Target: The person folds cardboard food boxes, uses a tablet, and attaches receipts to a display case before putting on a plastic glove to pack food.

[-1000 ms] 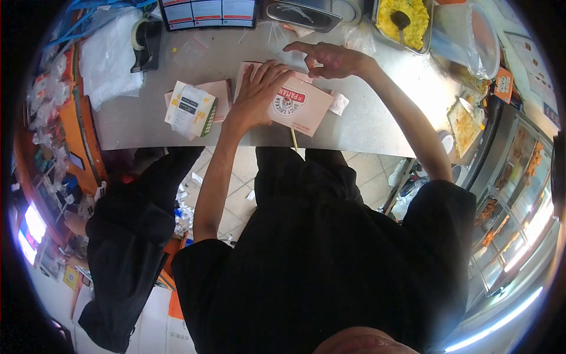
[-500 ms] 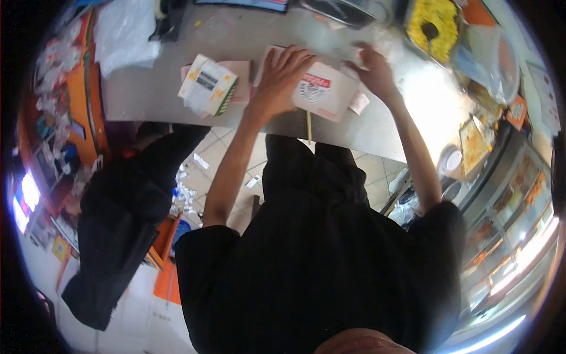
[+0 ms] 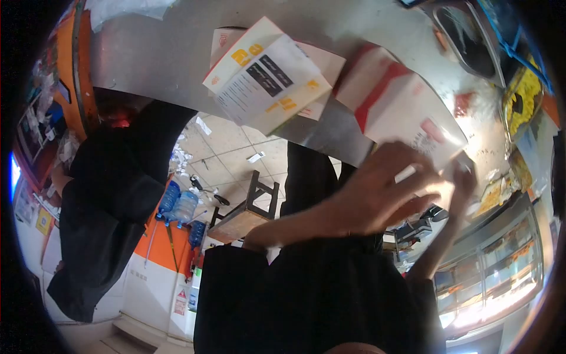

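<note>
A white and red food carton (image 3: 407,97) lies on the metal table, close to both hands. My left hand (image 3: 380,192) is at its near edge, fingers bent and apart, pointing right. My right hand (image 3: 463,177) is at the carton's right end, its fingers smeared by motion. Something pale shows between the hands, but I cannot make out what it is. To the left, a second white carton with yellow print (image 3: 306,91) carries a printed paper slip (image 3: 265,76) on top. It leans over another pale, flat piece of packaging.
A metal tray (image 3: 471,41) and a tray of yellow food (image 3: 525,100) stand at the right. Below the table are a wooden stool (image 3: 247,215) and blue water bottles (image 3: 180,203). Another person in dark clothes (image 3: 118,194) is at the left. A glass display case (image 3: 495,253) stands at the lower right.
The view has shifted, and the cartons look nearer. My left hand has left the carton's top and moved toward my right hand. Both hands are now at its near right side.
</note>
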